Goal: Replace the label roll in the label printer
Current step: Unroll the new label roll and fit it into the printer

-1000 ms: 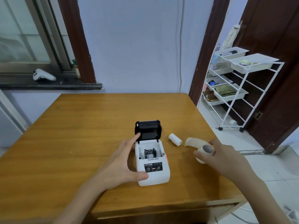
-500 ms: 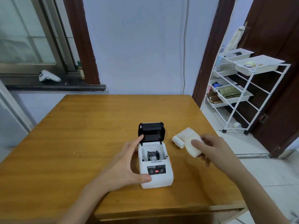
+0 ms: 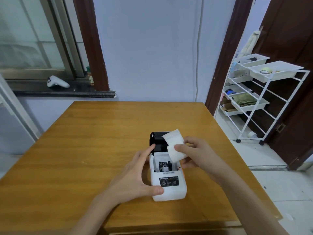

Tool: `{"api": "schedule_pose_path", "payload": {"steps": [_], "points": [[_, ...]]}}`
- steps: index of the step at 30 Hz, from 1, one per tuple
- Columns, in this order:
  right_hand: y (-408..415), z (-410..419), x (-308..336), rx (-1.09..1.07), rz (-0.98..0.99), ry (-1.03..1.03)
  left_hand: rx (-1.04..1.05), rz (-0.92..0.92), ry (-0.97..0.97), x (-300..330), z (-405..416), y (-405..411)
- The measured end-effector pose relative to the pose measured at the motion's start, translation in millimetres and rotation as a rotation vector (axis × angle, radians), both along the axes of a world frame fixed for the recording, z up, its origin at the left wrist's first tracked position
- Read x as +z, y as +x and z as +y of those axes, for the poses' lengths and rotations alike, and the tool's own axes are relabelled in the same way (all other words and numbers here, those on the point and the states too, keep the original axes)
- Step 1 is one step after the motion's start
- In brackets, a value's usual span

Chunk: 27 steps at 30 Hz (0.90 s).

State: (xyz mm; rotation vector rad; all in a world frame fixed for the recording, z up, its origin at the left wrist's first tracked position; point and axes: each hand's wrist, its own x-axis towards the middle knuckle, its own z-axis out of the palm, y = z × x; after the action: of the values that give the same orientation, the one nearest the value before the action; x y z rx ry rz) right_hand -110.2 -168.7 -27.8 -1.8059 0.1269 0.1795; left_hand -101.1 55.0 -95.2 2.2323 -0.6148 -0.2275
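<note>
While my left hand (image 3: 135, 175) braces the label printer (image 3: 169, 185) from its 9 o'clock side with straight fingers, my right hand (image 3: 196, 155) pinches the label roll (image 3: 174, 146) above the open compartment (image 3: 157, 160), toward 1 o'clock.

Left hand (image 3: 135, 173) was spread, thumb pressed on printer (image 3: 169, 190) front, index tip touching lid (image 3: 158, 139). Right hand (image 3: 196, 153) pinched roll (image 3: 174, 148), thumb on top, other fingers probably curled underneath (blurred). Both forearms extended forward, bare.
</note>
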Motion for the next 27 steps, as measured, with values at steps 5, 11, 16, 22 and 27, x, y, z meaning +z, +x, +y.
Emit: {"api": "schedule_pose_path", "payload": {"steps": [5,11,16,22,27], "points": [[1.5,3.2,0.9,-0.009,0.036,-0.006,-0.001,0.005,-0.018,-2.1,0.4,1.0],[0.5,6.3,0.7,0.029,0.037,-0.062,-0.004,0.005,-0.087,-6.4,0.4,4.0],[-0.5,10.0,1.4,0.072,0.006,-0.106,0.100,-0.044,-0.245,-8.3,2.2,7.2],[-0.7,12.5,5.0,0.081,-0.006,-0.075,0.276,-0.098,-0.513,-1.0,-2.0,5.6],[-4.8,17.5,0.4,0.084,0.029,-0.021,0.268,-0.001,-0.516,3.3,-17.8,2.0]]}}
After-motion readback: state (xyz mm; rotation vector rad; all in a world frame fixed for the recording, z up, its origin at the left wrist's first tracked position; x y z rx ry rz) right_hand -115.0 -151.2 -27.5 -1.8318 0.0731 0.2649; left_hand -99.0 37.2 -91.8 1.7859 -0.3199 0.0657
